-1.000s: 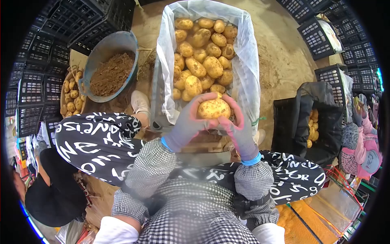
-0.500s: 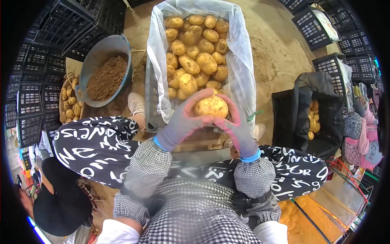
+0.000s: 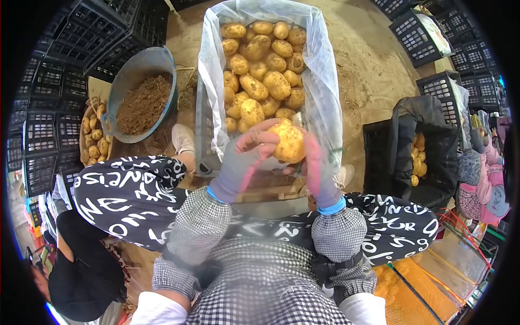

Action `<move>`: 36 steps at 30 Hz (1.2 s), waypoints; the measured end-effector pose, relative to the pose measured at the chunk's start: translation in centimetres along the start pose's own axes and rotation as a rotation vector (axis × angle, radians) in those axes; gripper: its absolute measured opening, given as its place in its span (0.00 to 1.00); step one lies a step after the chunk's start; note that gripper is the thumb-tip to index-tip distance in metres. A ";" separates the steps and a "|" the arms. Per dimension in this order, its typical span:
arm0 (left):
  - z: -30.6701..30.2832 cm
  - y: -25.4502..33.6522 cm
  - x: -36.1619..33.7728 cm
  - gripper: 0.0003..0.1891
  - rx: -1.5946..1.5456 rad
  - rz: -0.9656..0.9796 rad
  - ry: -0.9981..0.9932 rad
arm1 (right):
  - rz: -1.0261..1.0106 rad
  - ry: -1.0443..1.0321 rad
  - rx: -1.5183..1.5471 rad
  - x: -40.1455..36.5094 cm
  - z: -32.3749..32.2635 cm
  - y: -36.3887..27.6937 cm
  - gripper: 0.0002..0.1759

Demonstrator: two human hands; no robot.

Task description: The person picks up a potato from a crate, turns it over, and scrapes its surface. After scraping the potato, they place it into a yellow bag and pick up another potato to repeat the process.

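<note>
A round yellow potato (image 3: 289, 144) with brown specks is up between my two gloved hands, over the near end of the lined crate (image 3: 320, 81). My left hand (image 3: 242, 161) is closed on its left side, fingertips bent against the skin. My right hand (image 3: 320, 165) presses its fingers along the right side, slightly blurred. Both gloves are grey with pink finger areas. Beyond the hands, many soil-marked potatoes (image 3: 252, 111) fill the crate, inside a white cloth liner.
To the left stands a blue-grey tub (image 3: 169, 89) of loose soil, beside a container of small potatoes (image 3: 97, 143). Black crates (image 3: 40, 130) are stacked at far left. On the right is a black-lined crate (image 3: 379, 157) holding some potatoes. A person in dark clothing (image 3: 84, 271) is at lower left.
The potato has turned between my hands and shifted slightly right. My left fingers have curled in from an outstretched grip, and my right fingers have moved round to its side.
</note>
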State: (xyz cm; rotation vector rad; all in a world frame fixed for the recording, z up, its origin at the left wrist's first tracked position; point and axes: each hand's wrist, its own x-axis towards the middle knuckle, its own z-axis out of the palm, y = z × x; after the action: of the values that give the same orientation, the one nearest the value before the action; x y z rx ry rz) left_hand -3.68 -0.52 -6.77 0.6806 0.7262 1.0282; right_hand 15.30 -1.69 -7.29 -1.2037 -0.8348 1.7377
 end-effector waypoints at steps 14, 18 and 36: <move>0.2 -0.3 0.6 0.15 -0.132 -0.002 0.310 | -0.151 -0.096 0.122 -1.2 0.7 -1.4 0.42; 0.9 -0.5 0.8 0.29 0.312 0.247 0.182 | -0.085 -0.084 0.363 -1.1 0.7 -1.4 0.35; 2.1 0.7 0.5 0.16 0.004 0.084 0.196 | 0.234 -0.094 0.795 -1.1 1.0 -0.9 0.30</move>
State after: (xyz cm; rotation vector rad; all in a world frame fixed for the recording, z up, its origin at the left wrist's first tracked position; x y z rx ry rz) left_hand -2.21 -0.17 -5.15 0.6233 0.8753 1.1826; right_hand 14.79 -2.40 -5.77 -0.6917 -0.0041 2.0347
